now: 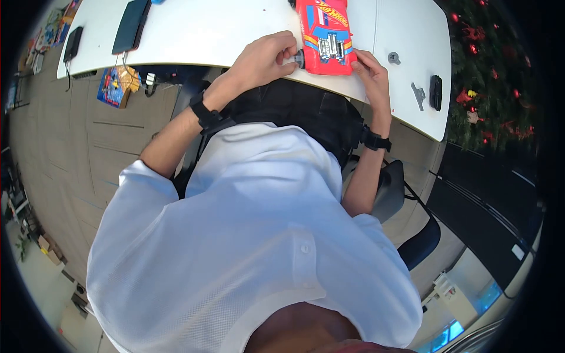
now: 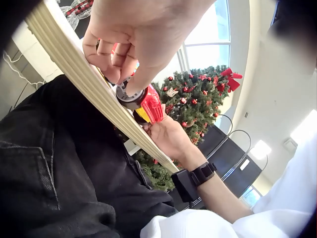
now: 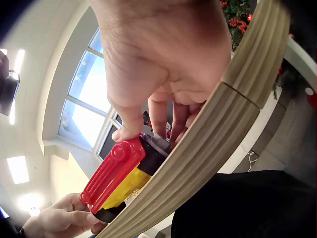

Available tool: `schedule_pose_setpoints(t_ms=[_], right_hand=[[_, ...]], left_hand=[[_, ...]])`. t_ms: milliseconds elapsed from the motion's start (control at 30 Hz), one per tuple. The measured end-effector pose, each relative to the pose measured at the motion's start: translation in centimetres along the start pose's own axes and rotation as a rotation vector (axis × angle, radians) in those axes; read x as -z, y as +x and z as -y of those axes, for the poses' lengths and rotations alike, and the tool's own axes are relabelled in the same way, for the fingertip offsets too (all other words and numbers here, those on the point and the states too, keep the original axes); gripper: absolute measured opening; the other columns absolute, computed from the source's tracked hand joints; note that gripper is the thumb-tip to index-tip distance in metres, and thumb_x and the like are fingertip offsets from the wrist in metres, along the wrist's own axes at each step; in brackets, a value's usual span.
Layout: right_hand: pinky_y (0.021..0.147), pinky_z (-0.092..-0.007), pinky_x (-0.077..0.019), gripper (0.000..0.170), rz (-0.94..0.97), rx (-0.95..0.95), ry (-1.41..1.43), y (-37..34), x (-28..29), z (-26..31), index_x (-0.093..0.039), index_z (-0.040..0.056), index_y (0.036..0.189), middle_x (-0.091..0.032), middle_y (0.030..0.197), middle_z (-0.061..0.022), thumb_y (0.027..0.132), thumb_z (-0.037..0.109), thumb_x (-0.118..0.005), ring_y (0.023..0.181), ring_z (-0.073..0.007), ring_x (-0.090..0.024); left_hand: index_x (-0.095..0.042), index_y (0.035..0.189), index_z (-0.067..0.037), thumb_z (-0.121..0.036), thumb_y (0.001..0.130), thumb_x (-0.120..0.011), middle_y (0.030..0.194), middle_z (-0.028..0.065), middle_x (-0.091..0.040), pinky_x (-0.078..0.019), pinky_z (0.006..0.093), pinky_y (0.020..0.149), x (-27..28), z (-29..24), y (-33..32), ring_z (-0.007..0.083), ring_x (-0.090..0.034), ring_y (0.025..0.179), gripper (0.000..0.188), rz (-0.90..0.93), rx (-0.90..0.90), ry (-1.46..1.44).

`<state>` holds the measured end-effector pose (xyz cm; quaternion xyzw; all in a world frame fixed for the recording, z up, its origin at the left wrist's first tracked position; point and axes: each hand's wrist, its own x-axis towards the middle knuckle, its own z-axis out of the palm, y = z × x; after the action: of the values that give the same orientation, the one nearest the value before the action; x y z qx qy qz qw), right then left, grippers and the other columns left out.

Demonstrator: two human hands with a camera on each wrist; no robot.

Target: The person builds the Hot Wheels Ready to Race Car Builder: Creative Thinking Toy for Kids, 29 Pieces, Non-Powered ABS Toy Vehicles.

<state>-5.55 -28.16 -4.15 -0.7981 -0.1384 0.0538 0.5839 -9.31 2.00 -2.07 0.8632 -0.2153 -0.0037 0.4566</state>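
Observation:
A red toy car (image 1: 327,50) with Hot Wheels lettering and a silver engine sits at the near edge of the white table. My left hand (image 1: 263,59) is at its left side, fingers curled, pinching the wheel (image 1: 300,59) there; in the left wrist view its thumb lies against the grey hub of that wheel (image 2: 130,94). On the car's other side, my right hand (image 1: 372,75) holds the body. The right wrist view shows that thumb on the red body (image 3: 116,171) and its fingers around a grey-hubbed wheel (image 3: 156,148). Yellow shows on the car's underside.
To the right on the table (image 1: 229,20) lie a round grey part (image 1: 394,57), a flat grey piece (image 1: 418,96) and a black object (image 1: 435,93). A black tablet-like item (image 1: 130,26) and a small corded black box (image 1: 73,44) are at left. A decorated tree (image 1: 485,76) stands beyond the right edge.

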Motion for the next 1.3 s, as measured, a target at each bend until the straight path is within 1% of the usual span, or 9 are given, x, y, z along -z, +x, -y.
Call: schedule_pose_setpoints(t_ms=[300, 433, 467, 600, 733, 800, 900, 1067, 1300], right_hand=[[0.094, -0.0277, -0.0444, 0.036, -0.062, 0.030, -0.030, -0.6, -0.2, 0.5, -0.071, 0.0006, 0.119, -0.071, 0.109, -0.0053, 0.092, 0.025, -0.074, 0.097, -0.0139, -0.060], [0.094, -0.0290, -0.0456, 0.037, -0.050, -0.002, -0.014, -0.6, 0.0, 0.6, -0.072, 0.0039, 0.122, -0.073, 0.115, -0.0070, 0.093, 0.027, -0.074, 0.103, -0.0151, -0.063], [0.093, -0.0296, -0.0469, 0.037, -0.049, 0.014, -0.008, -0.6, 0.0, 0.6, -0.072, 0.0048, 0.123, -0.072, 0.119, -0.0086, 0.094, 0.027, -0.073, 0.106, -0.0162, -0.064], [0.092, -0.0302, -0.0488, 0.037, -0.080, -0.023, -0.009, -0.9, -0.1, 0.7, -0.069, 0.0054, 0.128, -0.070, 0.123, -0.0091, 0.097, 0.026, -0.069, 0.105, -0.0165, -0.063], [0.108, -0.0359, -0.0413, 0.065, -0.031, -0.116, 0.012, -2.0, -0.1, 1.8, -0.052, 0.0053, 0.146, -0.056, 0.143, -0.0127, 0.090, 0.028, -0.076, 0.128, -0.0214, -0.052], [0.116, -0.0429, -0.0344, 0.097, 0.026, 0.179, -0.298, -2.9, -0.7, 3.0, -0.037, 0.0124, 0.156, -0.038, 0.156, -0.0149, 0.075, 0.028, -0.088, 0.141, -0.0309, -0.038], [0.118, -0.0497, -0.0302, 0.116, -0.028, 0.107, -0.521, -3.4, -2.8, 4.2, -0.037, 0.0208, 0.156, -0.029, 0.156, -0.0190, 0.057, 0.026, -0.096, 0.146, -0.0408, -0.026], [0.116, -0.0547, -0.0314, 0.100, -0.215, 0.257, -0.708, -3.1, -4.0, 5.3, -0.048, 0.0210, 0.149, -0.031, 0.154, -0.0179, 0.060, 0.017, -0.094, 0.144, -0.0414, -0.031], [0.111, -0.0442, -0.0424, 0.079, 0.017, 0.341, -0.724, -3.5, -1.7, 6.7, -0.059, 0.0139, 0.137, -0.040, 0.153, -0.0135, 0.065, 0.016, -0.091, 0.134, -0.0344, -0.048]], left_hand=[[-0.071, 0.108, -0.010, -0.013, 0.082, -0.079, 0.112, 0.0040, -0.066, -0.0559, 0.0385, 0.078, 2.8, -4.5, 2.4, 0.0244, -0.068, 0.096, 0.027, -0.077, -0.157, 0.377], [-0.067, 0.128, -0.021, -0.011, 0.072, -0.084, 0.142, 0.0003, -0.056, -0.0483, 0.0417, 0.111, 3.6, -4.5, 5.9, 0.0274, -0.049, 0.134, 0.059, 0.090, -0.425, 0.503], [-0.061, 0.138, -0.028, -0.010, 0.062, -0.089, 0.155, -0.0023, -0.044, -0.0350, 0.0440, 0.124, 3.4, -3.8, 6.6, 0.0283, -0.036, 0.146, 0.083, 0.203, -0.339, 0.492], [-0.051, 0.146, -0.038, -0.016, 0.047, -0.092, 0.163, -0.0049, -0.031, -0.0233, 0.0518, 0.128, 1.9, -2.4, 7.9, 0.0294, -0.021, 0.153, 0.109, 0.263, -0.316, 0.630], [-0.053, 0.145, -0.037, -0.022, 0.049, -0.091, 0.163, -0.0046, -0.031, -0.0244, 0.0627, 0.123, 1.1, -2.8, 7.6, 0.0362, -0.024, 0.151, 0.104, 0.200, -0.332, 0.608], [-0.054, 0.144, -0.036, -0.025, 0.050, -0.090, 0.162, -0.0037, -0.033, -0.0273, 0.0636, 0.120, 0.6, -3.7, 7.2, 0.0379, -0.027, 0.149, 0.101, 0.171, -0.312, 0.635], [-0.054, 0.143, -0.032, -0.036, 0.052, -0.088, 0.158, -0.0013, -0.037, -0.0355, 0.0643, 0.112, -0.2, -4.1, 6.7, 0.0409, -0.035, 0.143, 0.096, 0.112, -0.341, 0.701], [-0.051, 0.146, -0.029, -0.040, 0.057, -0.087, 0.157, -0.0015, -0.040, -0.0421, 0.0594, 0.103, -0.7, -5.0, 6.4, 0.0381, -0.040, 0.138, 0.097, 0.025, -0.320, 0.741], [-0.048, 0.149, -0.025, -0.023, 0.062, -0.090, 0.158, -0.0032, -0.040, -0.0354, 0.0520, 0.104, 0.1, -5.2, 5.8, 0.0341, -0.045, 0.132, 0.096, 0.062, -0.306, 0.723]])
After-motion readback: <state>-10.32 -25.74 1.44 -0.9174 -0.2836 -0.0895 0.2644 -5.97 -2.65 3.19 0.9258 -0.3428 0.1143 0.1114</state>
